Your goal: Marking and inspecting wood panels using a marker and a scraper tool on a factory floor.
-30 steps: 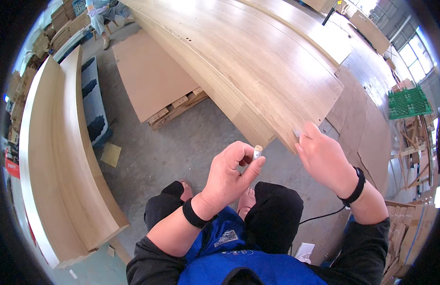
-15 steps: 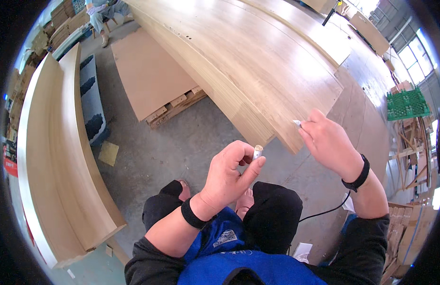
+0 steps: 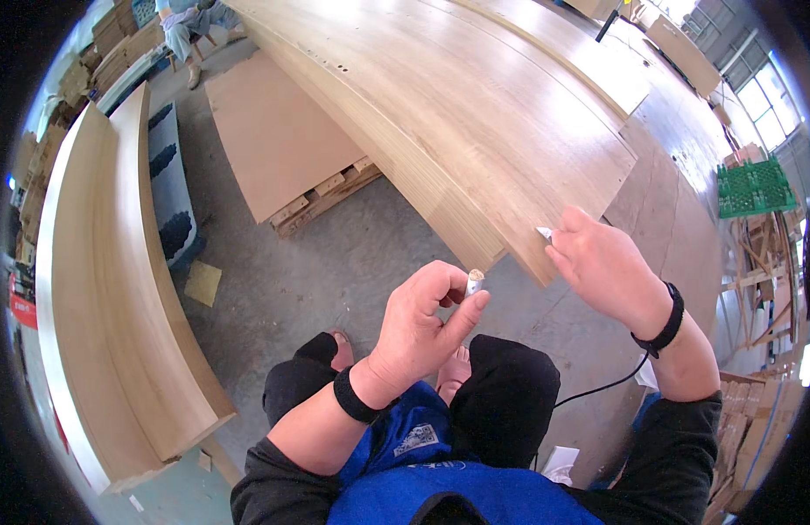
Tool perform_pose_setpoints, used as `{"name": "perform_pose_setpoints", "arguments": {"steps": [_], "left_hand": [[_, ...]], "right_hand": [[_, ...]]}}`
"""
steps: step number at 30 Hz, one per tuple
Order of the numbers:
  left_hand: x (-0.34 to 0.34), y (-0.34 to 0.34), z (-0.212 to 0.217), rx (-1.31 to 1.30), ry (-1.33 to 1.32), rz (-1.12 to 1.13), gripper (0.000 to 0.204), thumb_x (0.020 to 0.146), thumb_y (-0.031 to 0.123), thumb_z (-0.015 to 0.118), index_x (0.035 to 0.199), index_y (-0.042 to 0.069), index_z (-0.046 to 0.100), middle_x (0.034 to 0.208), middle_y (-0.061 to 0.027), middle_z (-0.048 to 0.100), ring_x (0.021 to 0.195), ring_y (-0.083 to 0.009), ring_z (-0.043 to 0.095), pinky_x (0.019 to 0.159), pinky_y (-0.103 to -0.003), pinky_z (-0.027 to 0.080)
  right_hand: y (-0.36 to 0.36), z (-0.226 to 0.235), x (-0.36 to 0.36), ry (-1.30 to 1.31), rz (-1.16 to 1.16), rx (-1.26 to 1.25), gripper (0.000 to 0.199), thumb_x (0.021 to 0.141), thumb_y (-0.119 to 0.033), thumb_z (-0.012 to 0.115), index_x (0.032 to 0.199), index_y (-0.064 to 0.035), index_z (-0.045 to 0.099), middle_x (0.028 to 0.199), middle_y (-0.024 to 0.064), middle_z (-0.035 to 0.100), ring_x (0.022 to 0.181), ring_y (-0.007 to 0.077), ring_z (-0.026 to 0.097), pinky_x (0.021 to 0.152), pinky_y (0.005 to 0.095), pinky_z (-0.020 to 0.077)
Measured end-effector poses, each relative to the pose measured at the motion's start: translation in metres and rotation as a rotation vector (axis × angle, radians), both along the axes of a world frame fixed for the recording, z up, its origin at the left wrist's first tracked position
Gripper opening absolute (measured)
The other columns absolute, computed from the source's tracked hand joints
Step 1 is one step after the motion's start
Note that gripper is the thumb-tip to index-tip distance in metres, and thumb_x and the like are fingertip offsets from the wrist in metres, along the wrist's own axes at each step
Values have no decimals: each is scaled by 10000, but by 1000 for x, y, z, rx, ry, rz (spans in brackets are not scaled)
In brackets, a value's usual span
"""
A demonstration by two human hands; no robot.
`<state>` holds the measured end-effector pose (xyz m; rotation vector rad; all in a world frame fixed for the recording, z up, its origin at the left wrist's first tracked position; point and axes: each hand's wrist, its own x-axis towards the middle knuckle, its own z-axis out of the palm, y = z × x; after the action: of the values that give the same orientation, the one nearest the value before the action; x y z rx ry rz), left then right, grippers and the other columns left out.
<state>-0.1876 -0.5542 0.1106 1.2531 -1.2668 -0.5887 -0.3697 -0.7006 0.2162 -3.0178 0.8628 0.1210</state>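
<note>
My left hand (image 3: pixel 415 322) is closed around a short silvery tube (image 3: pixel 474 285). Tan, crumbly-looking material shows at the tube's upper end, while its lower part is hidden in my fingers. To the right, my right hand (image 3: pixel 604 264) pinches a small pale blade (image 3: pixel 544 233) whose pointed tip sticks out past the fingers; its handle is hidden. That tip is at the near corner of a light wood-grain panel (image 3: pixel 475 114), and I cannot tell whether it touches. A row of small dark holes lies farther along the panel.
Left of me stand long wood-grain panels (image 3: pixel 116 289). Beyond them a brown sheet (image 3: pixel 278 131) lies on a wooden pallet (image 3: pixel 330 197). A green plastic crate (image 3: pixel 755 186) is at the right. A black cable (image 3: pixel 602 387) runs beside my knee. Another person (image 3: pixel 195 31) sits at the far left.
My right hand has shifted slightly down, with the blade tip a little lower and left over the panel's corner. My left hand stays nearly still with the tube.
</note>
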Motion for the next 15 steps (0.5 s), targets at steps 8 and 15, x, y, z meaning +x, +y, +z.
{"name": "perform_pose_setpoints", "arguments": {"steps": [8,15], "left_hand": [[1,0,-1,11,-10,0,133,907,109,722,940,49,608,838,-38,626,758,-115,589,711,-274,506],[1,-1,0,25,-9,8,140,910,124,726,939,54,608,830,-35,622,757,-118,586,706,-274,503]], "right_hand": [[3,13,-10,-31,143,-62,206,927,-182,572,791,-42,640,830,119,579,809,297,623,673,394,552],[-10,5,-8,-63,78,-70,217,932,-197,571,788,-47,633,839,123,576,788,296,619,670,402,544]]}}
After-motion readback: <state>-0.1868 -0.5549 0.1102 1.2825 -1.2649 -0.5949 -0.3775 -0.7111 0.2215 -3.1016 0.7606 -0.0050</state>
